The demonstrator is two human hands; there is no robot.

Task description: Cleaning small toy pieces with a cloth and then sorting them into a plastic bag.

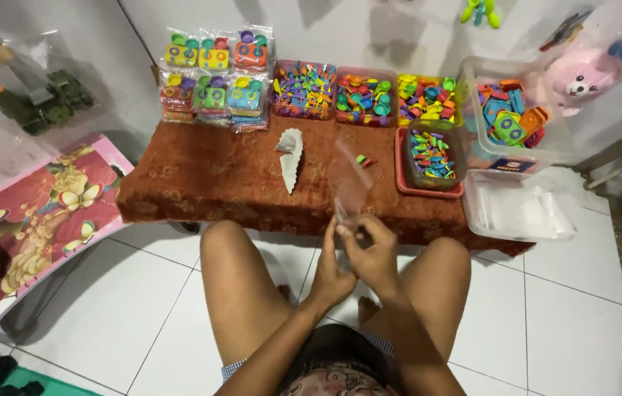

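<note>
1. Hands meet above the near edge of the low table covered in rust-brown patterned cloth (201, 176); the left hand (329, 275) and right hand (371, 257) both pinch the bottom of a clear, thin plastic bag (351, 187), which rises tilted above the fingers.
2. Each hand's grip is narrow, closed on the bag's lower end.
3. Just beyond the bag, a small green and red toy piece (362, 159) lies on the cloth.
4. To the left, a white stack of scalloped paper or plastic pieces (290, 158) lies on the table.
5. Along the far edge stand sealed packets of colourful toys (216, 77) and open boxes of bright small plastic parts (359, 97).
6. At the right, a red tray holding a clear tub of parts (428, 158) sits beside a large clear plastic bin (516, 117)
</note>
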